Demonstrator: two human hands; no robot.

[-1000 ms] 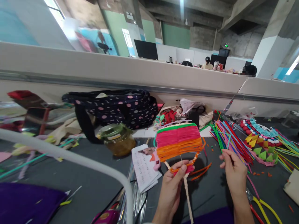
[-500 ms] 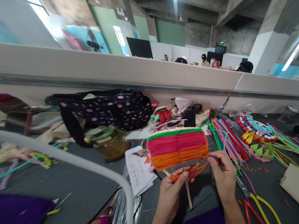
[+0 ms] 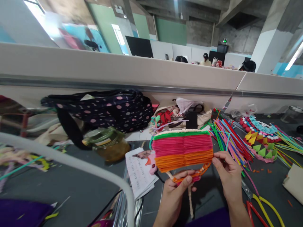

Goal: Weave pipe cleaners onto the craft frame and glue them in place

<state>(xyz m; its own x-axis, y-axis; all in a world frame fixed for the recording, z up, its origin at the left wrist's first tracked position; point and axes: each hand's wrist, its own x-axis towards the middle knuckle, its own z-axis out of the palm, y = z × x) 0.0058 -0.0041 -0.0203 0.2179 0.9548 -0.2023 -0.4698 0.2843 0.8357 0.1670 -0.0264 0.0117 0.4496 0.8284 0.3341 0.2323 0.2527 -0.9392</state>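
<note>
A striped panel made of fuzzy pipe cleaners is held up over the desk, with cream, green, pink and orange bands. My left hand is closed around its lower part, where orange and pink stems bend together and a cream stem hangs down. At the panel's right edge, the thumb and forefinger of my right hand pinch the end of the orange band. Exactly which stem sits between those fingertips is hidden. Orange strands curve between the band and my left hand.
Loose pipe cleaners lie behind my right hand, with scissors nearer. A beaded craft piece sits far right. Left stand a glass jar, a polka-dot bag and papers. A white curved tube crosses the left foreground.
The loose orange strands at the panel's right side have drawn in against the band. My right hand has shifted slightly right and up to the panel's edge. The view has moved slightly.
</note>
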